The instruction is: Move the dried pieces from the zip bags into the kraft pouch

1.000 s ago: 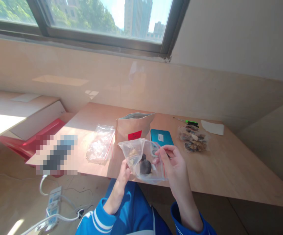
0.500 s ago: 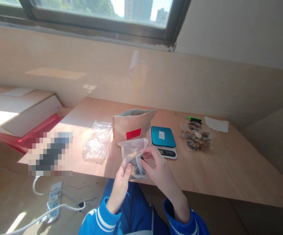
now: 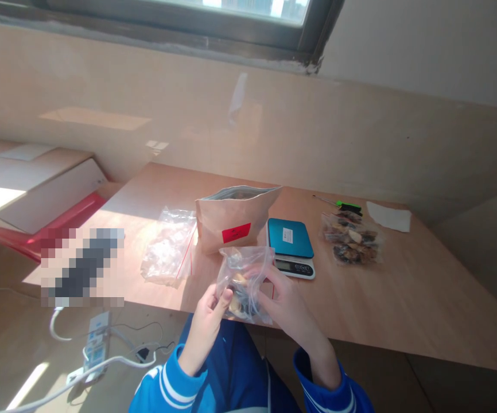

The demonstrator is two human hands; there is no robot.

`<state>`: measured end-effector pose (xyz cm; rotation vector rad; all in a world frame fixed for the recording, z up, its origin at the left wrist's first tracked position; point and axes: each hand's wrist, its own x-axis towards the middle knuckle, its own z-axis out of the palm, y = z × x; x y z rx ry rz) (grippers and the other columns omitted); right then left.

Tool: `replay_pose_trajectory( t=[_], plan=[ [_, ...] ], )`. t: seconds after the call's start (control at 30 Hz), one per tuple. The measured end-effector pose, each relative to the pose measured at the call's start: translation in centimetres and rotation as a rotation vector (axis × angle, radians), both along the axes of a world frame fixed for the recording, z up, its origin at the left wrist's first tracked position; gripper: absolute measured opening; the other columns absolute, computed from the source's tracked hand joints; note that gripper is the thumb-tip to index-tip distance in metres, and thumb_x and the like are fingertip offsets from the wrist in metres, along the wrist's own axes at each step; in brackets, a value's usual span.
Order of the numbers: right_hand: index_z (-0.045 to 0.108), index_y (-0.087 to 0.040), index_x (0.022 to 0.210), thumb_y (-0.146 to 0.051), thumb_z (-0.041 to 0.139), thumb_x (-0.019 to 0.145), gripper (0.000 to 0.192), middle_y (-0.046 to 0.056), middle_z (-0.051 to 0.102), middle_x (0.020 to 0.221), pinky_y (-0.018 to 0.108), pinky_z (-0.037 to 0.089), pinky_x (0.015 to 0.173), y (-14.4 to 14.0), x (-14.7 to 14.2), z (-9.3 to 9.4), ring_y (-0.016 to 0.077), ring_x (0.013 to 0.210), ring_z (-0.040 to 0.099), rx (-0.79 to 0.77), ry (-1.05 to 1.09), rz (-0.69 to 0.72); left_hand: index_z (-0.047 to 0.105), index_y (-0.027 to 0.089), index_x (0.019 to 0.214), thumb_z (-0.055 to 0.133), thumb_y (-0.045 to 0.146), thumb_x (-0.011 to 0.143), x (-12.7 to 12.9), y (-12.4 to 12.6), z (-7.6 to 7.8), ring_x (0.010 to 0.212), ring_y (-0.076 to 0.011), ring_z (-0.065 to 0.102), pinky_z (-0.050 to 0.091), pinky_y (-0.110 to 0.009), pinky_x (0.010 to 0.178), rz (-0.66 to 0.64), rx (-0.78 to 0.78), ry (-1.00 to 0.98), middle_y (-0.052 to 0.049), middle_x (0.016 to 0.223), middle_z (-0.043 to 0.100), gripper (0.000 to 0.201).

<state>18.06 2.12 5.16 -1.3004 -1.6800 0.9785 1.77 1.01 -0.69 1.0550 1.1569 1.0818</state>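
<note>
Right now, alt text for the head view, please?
The left hand holds a clear bag of dark and pale pieces while the right hand touches it. Beyond, on the table, stand an open brown pouch and, to its right, a blue scale.

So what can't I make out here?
All in the head view:
Inside of the paper bag: mostly hidden by its front wall.
Right hand: fingertips obscured by the film of the clear bag.
Reading on the scale: too small.
Writing on the red label: too small.
Window: cut off by the top edge.
</note>
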Motion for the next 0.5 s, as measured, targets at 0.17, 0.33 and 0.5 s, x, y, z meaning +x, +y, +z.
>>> replay_pose_trajectory(
  t=[0.17, 0.33, 0.5],
  plan=[
    [0.066, -0.024, 0.103, -0.024, 0.065, 0.084, 0.018, 0.005, 0.064, 0.117, 0.04, 0.042, 0.105, 0.2, 0.1, -0.8, 0.0217, 0.116, 0.057, 0.067, -0.033, 0.025, 0.067, 0.016, 0.083, 0.06, 0.071, 0.069, -0.1, 0.3, -0.2, 0.082, -0.0217, 0.064, 0.053, -0.032, 0.076, 0.052, -0.03, 0.05, -0.004, 0.082, 0.063, 0.057],
    [0.065, -0.028, 0.11, -0.03, 0.06, 0.088, 0.023, 0.005, 0.057, 0.122, 0.039, 0.041, 0.108, -0.3, -0.2, -1.3, 0.0221, 0.123, 0.051, 0.085, -0.069, 0.017, 0.059, 0.018, 0.085, 0.061, 0.068, 0.071, -0.1, 0.0, -0.7, 0.079, -0.0215, 0.066, 0.053, -0.031, 0.072, 0.076, -0.049, 0.029, -0.003, 0.08, 0.065, 0.052],
    [0.062, -0.025, 0.108, -0.03, 0.064, 0.085, 0.024, 0.003, 0.064, 0.107, 0.036, 0.048, 0.097, -0.4, -0.4, -1.3, 0.0207, 0.106, 0.061, -0.01, -0.007, 0.053, 0.052, 0.02, 0.099, 0.061, 0.06, 0.078, -0.1, -0.5, -1.4, 0.087, -0.023, 0.069, 0.054, -0.032, 0.076, 0.032, -0.073, -0.086, -0.006, 0.088, 0.072, 0.046]
  ],
)
